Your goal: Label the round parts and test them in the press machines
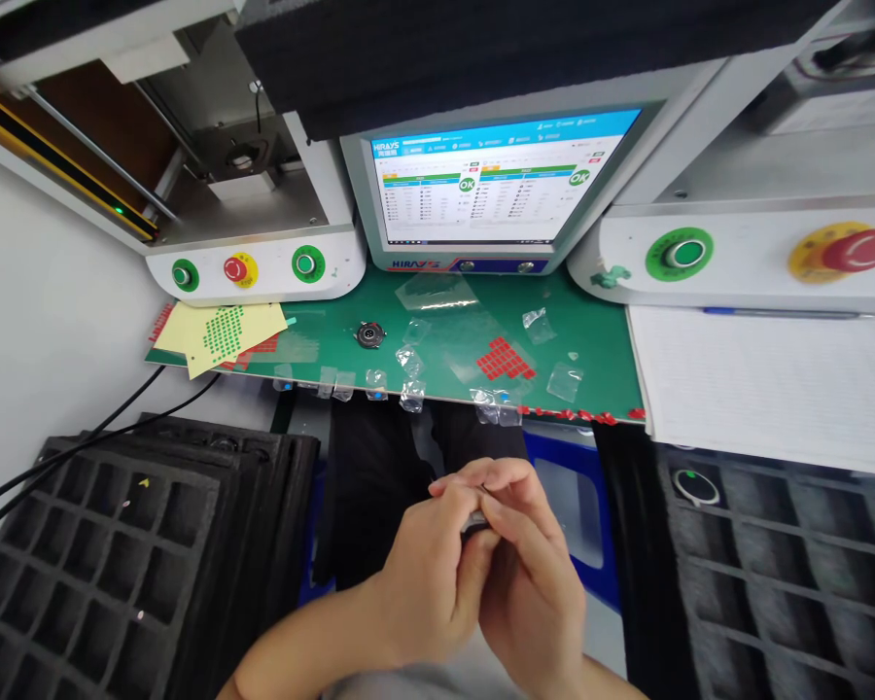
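Note:
Close together in front of my lap, my left hand [437, 564] and my right hand [532, 564] both grip a small dark watch part [473, 525]. Only a grey and black edge of it shows between the thumbs and fingers; the rest is covered. Beyond them on the green bench mat [321, 331] lies a round black watch body [369, 335], its sensor side up. Another round watch body [695, 487] with a green dot sits in a corner pocket of the black foam tray [773, 574] at the right.
Clear film pieces [412, 394] line the bench edge, near a sheet of red stickers [507, 360]. A yellow sheet with green dots [223, 331] lies left. More foam trays [102, 544] are stacked at left. Behind stand a monitor [481, 194] and machines with red emergency buttons [860, 250].

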Demonstrator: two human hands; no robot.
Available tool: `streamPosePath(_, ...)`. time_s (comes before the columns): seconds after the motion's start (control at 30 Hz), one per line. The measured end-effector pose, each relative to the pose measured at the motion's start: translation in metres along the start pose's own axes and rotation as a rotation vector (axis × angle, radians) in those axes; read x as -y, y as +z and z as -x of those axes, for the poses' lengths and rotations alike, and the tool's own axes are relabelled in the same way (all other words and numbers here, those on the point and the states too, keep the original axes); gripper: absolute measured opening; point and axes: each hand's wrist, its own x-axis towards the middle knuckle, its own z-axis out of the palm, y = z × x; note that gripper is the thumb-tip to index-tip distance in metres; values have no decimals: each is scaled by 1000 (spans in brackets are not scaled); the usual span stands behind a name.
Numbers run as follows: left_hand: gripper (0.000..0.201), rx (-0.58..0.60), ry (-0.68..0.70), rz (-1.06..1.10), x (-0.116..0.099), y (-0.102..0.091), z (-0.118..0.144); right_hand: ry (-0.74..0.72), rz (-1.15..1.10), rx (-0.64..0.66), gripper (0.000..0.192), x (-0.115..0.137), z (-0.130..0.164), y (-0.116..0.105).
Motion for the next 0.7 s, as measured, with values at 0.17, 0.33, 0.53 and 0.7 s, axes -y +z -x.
streamPosePath(0.17, 27, 32, -414, 836, 6, -2, -5, -146, 341, 174, 27, 7, 6, -17)
streamPosePath(0.33, 45, 85, -664, 1430, 1, -4, -9, -501, 595, 427, 75, 8, 6, -34)
streamPosePath(0.53, 50, 140, -656, 1513, -8, 0, -5, -594, 523, 524, 79, 7, 0, -38)
streamPosePath(0.7, 54, 115, -618, 1504, -13, 6, 3, -541, 382, 402, 61, 1, 4, -43)
